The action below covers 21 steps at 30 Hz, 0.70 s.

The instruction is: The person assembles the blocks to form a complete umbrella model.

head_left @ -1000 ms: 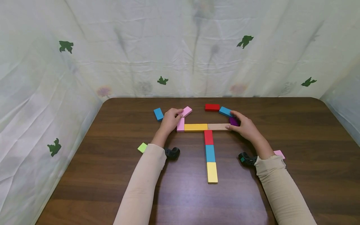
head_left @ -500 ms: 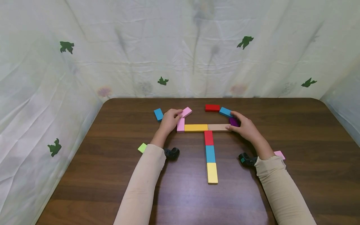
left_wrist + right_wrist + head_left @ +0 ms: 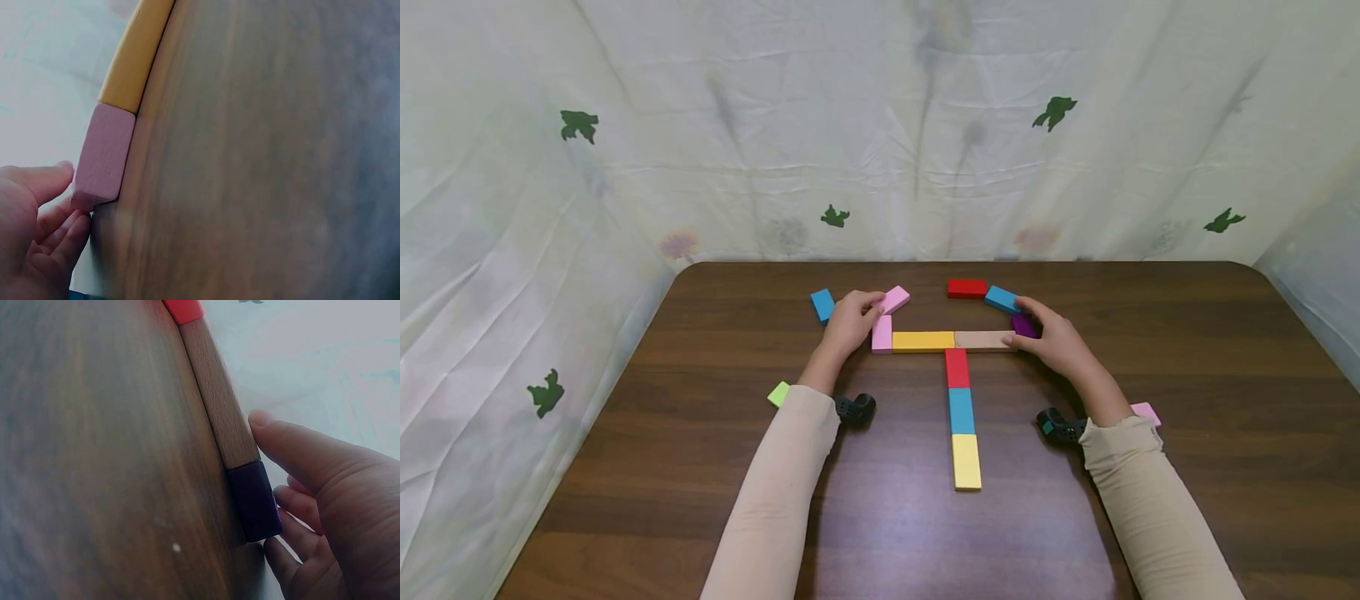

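With thumb and index finger, my left hand (image 3: 850, 323) pinches a tilted pink block (image 3: 896, 299), whose lower end meets an upright pink block (image 3: 882, 334). In the left wrist view, the fingers (image 3: 75, 234) curl close to the end of the lower pink block (image 3: 105, 153). My right hand (image 3: 1054, 337) curves round a purple block (image 3: 1024, 325), its index fingertip by a blue block (image 3: 1002, 299) and thumb at a plain wood block (image 3: 985, 340). The right wrist view shows the thumb over the plain wood, with fingers behind the purple block (image 3: 255, 501).
A yellow-orange block (image 3: 922, 341) continues the row. Below it run a red (image 3: 957, 367), a blue (image 3: 961, 411) and a pale yellow block (image 3: 966, 462). Another red block (image 3: 967, 288) lies at the back. Loose blue (image 3: 822, 306), green (image 3: 778, 394) and pink blocks (image 3: 1146, 412) lie outside.
My left hand and the tilted pink block have shifted very slightly to the left. The right hand stays at the purple block, and the other blocks keep their places.
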Each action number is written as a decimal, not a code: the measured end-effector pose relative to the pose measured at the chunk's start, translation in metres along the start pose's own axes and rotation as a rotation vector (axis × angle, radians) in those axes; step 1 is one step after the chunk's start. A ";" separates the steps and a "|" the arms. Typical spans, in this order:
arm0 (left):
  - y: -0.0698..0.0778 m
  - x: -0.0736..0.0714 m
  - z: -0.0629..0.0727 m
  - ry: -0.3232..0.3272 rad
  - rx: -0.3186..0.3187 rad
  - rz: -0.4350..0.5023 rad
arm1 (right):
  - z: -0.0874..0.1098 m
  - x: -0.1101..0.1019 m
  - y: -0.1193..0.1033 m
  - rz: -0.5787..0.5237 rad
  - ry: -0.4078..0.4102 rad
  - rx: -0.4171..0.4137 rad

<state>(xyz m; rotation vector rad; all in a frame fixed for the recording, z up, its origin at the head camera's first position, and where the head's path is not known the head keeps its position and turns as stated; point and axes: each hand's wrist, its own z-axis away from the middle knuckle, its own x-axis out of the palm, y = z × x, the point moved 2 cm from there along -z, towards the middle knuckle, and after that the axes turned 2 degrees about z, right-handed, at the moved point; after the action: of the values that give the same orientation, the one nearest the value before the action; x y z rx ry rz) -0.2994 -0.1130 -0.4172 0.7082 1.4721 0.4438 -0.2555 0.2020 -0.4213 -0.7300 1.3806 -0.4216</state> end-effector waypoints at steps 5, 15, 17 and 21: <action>-0.002 -0.003 0.001 -0.059 0.014 0.020 | -0.001 0.000 0.000 0.000 -0.001 -0.007; -0.004 -0.008 -0.001 -0.191 0.077 0.039 | -0.001 0.000 0.002 -0.001 -0.006 -0.005; -0.004 -0.008 0.000 -0.195 0.086 0.037 | -0.001 0.000 0.002 -0.002 -0.008 -0.004; -0.003 -0.007 0.001 -0.192 0.070 0.034 | -0.001 0.000 0.001 0.001 -0.012 -0.003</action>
<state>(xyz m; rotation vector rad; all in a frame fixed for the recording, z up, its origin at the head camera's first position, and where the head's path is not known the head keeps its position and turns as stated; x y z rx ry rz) -0.2991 -0.1202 -0.4142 0.8097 1.3018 0.3414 -0.2563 0.2024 -0.4217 -0.7325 1.3706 -0.4137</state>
